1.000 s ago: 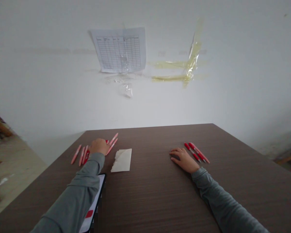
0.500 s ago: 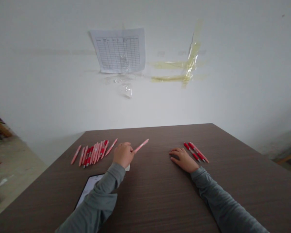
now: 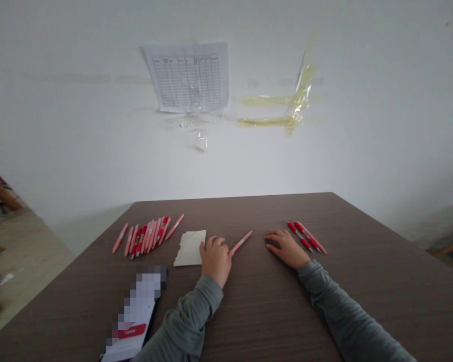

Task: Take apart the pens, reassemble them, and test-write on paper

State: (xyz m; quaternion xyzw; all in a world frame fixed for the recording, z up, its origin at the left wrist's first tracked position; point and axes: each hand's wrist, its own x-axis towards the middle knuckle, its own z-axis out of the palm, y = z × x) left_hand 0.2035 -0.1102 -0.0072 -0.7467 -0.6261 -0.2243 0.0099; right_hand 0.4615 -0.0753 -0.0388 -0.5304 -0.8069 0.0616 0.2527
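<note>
My left hand (image 3: 216, 257) is closed around the near end of a pink pen (image 3: 242, 242), low over the middle of the table. Beside its fingers lies a torn piece of white paper (image 3: 190, 248). My right hand (image 3: 287, 248) rests on the table with its fingers spread and holds nothing. Just right of it are several red and pink pens (image 3: 305, 236), lying side by side at a slant. A longer row of pink and red pens (image 3: 147, 237) lies at the left.
A phone (image 3: 136, 317) lies at the front left of the brown table (image 3: 256, 301). On the wall behind hang a printed sheet (image 3: 189, 78) and strips of yellowish tape (image 3: 296, 100). Wooden furniture (image 3: 2, 188) stands beyond the left edge.
My left hand has moved right and toward me with the pink pen, uncovering the white paper and more of the phone. My right hand has stayed in place.
</note>
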